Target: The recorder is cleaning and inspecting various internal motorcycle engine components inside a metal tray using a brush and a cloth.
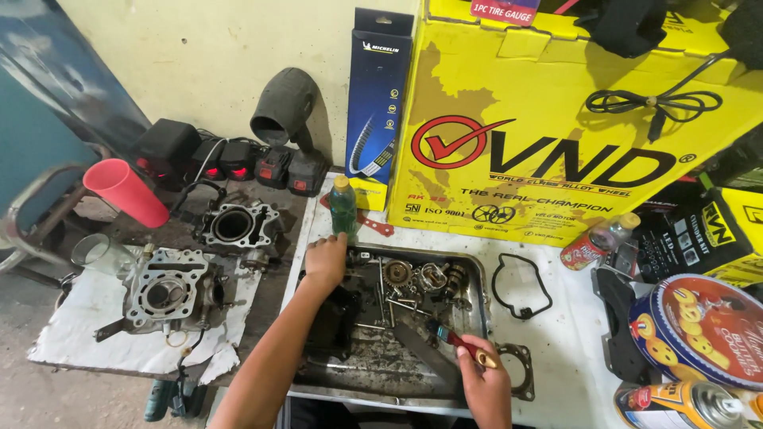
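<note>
Both forearms come in from six o'clock over a dirty metal tray (477,274) full of oily engine bits. At about five o'clock the right hand (486,385) has its fingers closed round a red-handled tool (461,343), pinching it near the butt so the working end points up toward eleven o'clock into the tray; the tip is lost among the parts, so I cannot tell what it touches. Toward eleven o'clock of the tray the left hand (324,260) rests curled on the rim, fingers bent down over the edge, probably steadying the tray; whether it grips anything small there I cannot tell.

Gears and bolts (413,282) lie loose in the far half of the tray, kept together where the oil stays contained. Just beyond the left hand, at twelve o'clock, stands a small green bottle (343,208) with a yellow cap, upright and within easy reach. A black rubber gasket (520,286) lies flat on the white sheet at three o'clock of the tray, apart from the grime. Out at nine o'clock two engine cylinder blocks (171,290) sit on paper, with a red plastic cup (125,191) tilted behind them. A big yellow carton (572,119) leans against the wall at one o'clock, and a round blue biscuit tin (699,330) sits at four o'clock.
</note>
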